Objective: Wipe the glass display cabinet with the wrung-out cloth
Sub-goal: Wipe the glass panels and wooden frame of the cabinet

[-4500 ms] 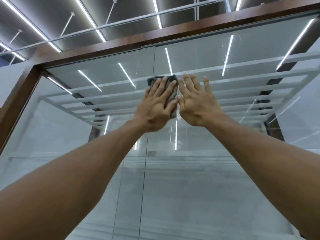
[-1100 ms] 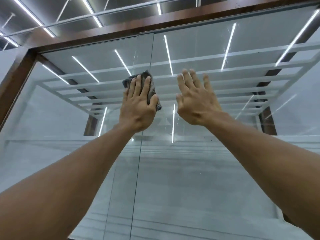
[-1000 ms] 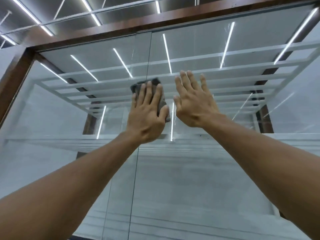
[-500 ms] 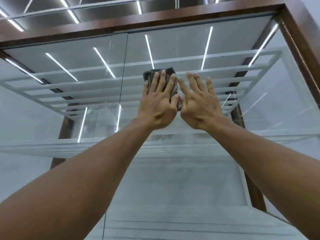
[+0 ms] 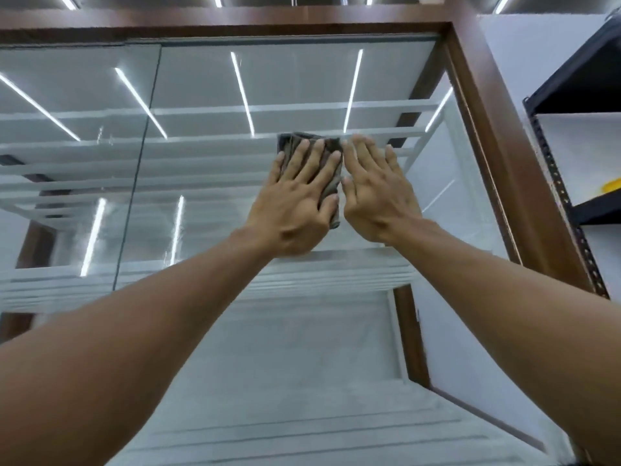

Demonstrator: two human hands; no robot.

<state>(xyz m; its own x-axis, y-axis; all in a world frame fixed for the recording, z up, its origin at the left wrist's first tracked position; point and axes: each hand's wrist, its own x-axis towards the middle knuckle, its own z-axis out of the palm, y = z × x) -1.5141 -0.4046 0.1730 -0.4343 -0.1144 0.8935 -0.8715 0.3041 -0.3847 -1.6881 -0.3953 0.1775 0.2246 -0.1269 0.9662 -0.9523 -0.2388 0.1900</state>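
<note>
left hand (image 5: 295, 200) pressing cloth (image 5: 331, 183), glass (image 5: 201, 213)

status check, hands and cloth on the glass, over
Left hand flat, pressing cloth to glass. Right hand flat on glass beside it. Nothing in the way; frame close on the right.

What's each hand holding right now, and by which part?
The left hand presses the grey cloth flat to the glass, fingers spread over its middle, not gripping. The right hand lies bare on the glass.
</note>
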